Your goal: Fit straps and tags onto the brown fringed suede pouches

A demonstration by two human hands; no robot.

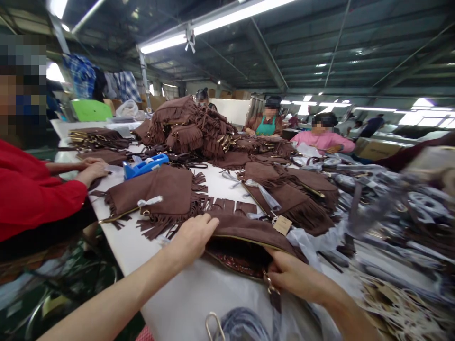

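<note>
A brown fringed bag (245,228) lies on the white table in front of me, its zipped mouth gaping and a patterned lining showing inside. My left hand (194,237) grips the bag's upper left edge, fingers curled over it. At the right end of the opening, my right hand (291,272) holds the rim beside a metal clasp (269,284) with a short strap; some of its fingertips are hidden inside. A tan paper tag (282,225) rests at the bag's far side. Another fringed bag (156,192) lies just beyond my left hand.
A large heap of brown bags (188,123) rises at the back. Near it stands a blue tape dispenser (145,166). Plastic-wrapped straps (384,189) crowd the right side, with stringed tags (394,303) below. A co-worker in a red sleeve (39,189) works at left; others sit across.
</note>
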